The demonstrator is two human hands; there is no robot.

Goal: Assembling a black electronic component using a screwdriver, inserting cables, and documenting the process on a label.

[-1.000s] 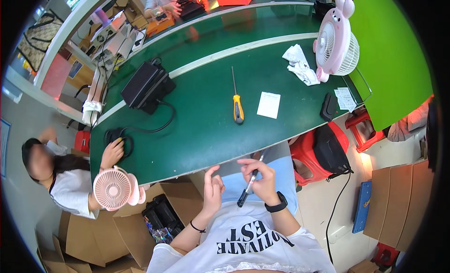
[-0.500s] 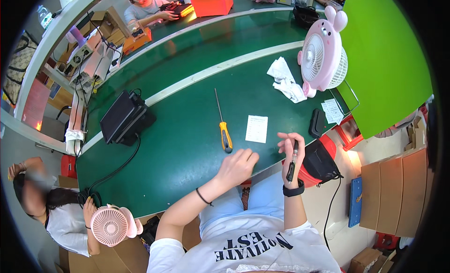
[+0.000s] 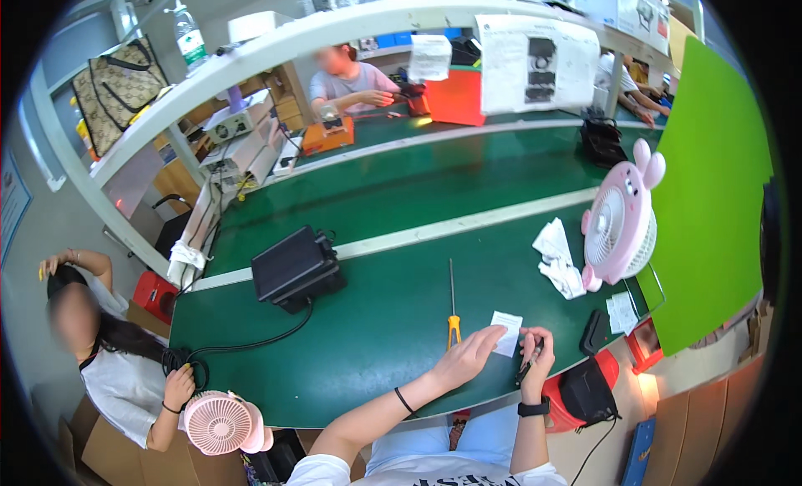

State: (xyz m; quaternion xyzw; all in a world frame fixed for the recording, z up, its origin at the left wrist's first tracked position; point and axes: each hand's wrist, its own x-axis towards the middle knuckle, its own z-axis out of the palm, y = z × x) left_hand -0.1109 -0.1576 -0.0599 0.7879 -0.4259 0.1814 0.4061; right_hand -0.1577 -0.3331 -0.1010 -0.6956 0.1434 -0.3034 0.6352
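My right hand is closed around a dark pen, by the front edge of the green table. My left hand reaches over the table with its fingers stretched out and nothing visible in them. Its fingertips are at the near left side of a small printed paper slip; whether they touch it I cannot tell. Just left of the slip lies a screwdriver with an orange and black handle, its shaft pointing away from me. The left hand partly covers the handle's lower end.
A black monitor-like device with a cable stands left. On the right are a white cloth, a pink rabbit-shaped fan and a black case. At far left, a person sits near a small pink fan.
The view has tilted upward, so the table sits lower in it. My left hand has uncurled and its fingers now stretch toward the slip. The pen stays in my right hand, whose fingers have closed more.
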